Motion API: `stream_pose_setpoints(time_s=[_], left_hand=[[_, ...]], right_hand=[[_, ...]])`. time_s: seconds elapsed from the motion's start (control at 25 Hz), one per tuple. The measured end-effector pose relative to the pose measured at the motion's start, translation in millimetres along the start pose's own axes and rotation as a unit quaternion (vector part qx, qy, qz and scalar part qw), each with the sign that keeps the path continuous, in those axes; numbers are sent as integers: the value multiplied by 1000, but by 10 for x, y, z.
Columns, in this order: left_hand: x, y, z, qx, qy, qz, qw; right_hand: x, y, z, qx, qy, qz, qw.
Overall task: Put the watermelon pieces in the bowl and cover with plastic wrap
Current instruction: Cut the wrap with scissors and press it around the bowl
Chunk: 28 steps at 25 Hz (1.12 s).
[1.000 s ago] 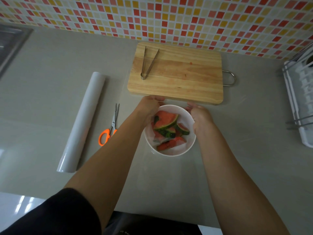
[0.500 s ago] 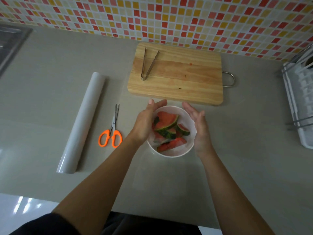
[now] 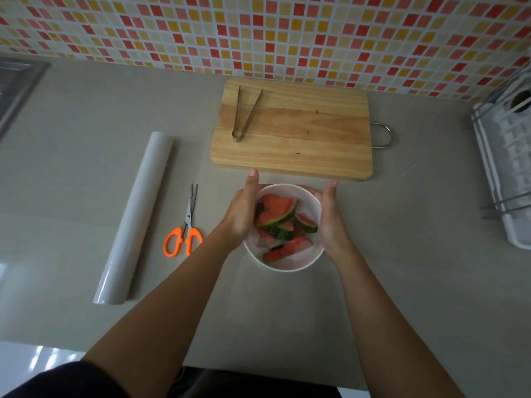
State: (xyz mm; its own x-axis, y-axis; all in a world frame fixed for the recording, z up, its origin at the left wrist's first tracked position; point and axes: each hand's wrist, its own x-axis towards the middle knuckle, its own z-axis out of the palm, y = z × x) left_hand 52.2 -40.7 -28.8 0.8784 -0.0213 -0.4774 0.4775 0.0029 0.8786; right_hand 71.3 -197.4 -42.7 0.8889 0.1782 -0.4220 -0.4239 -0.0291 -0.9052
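A round white bowl point(image 3: 287, 262) is seen on the grey countertop point(image 3: 402, 254), just in front of the near edge of a rectangular pale wooden cutting board point(image 3: 310, 133), and the red, green-rinded watermelon pieces point(image 3: 283, 222) are heaped inside it. A thin clear sheet of plastic wrap point(image 3: 311, 202) appears to be laid over the bowl, though its edges are hard to make out. The left hand point(image 3: 242, 214) is pressed flat against the bowl's left side with fingers straight and spread open, nothing clamped; the right hand point(image 3: 330, 216) is likewise laid open along the bowl's right side. Whether the film is pinched under either palm cannot be told. A pair of metal tongs point(image 3: 244, 116) is lying on the left part of the board. Left of the bowl, orange-handled scissors point(image 3: 185, 228) are placed, and further left a long white roll of wrap point(image 3: 135, 216). A white wire dish rack point(image 3: 505, 173) is seen well to the right of the bowl
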Motion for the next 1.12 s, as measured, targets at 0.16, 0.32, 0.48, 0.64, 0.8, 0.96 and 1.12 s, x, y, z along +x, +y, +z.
stream_pose_setpoints(time_s=[0.16,0.32,0.48,0.64,0.8,0.96,1.12], left_hand=[[15,29,-17,127,65,-25,989],[-30,4,-67,112,108,13,988],[-191,-182,127,67,193,11,979],[-325,-271,301,93,288,74,950],[-304,-295,322,97,326,74,937],[-329,-322,346,92,360,56,927],[-327,-314,353,54,383,15,922]], right_hand=[[-37,-74,-88,-257,38,-26,965],[-19,-110,-190,-307,25,-175,935],[171,-199,-163,-226,-107,-116,961],[298,-239,-64,-154,-176,6,972],[333,-255,-18,-179,-112,68,975],[314,-337,72,-295,-61,89,949],[277,-344,131,-342,10,83,936]])
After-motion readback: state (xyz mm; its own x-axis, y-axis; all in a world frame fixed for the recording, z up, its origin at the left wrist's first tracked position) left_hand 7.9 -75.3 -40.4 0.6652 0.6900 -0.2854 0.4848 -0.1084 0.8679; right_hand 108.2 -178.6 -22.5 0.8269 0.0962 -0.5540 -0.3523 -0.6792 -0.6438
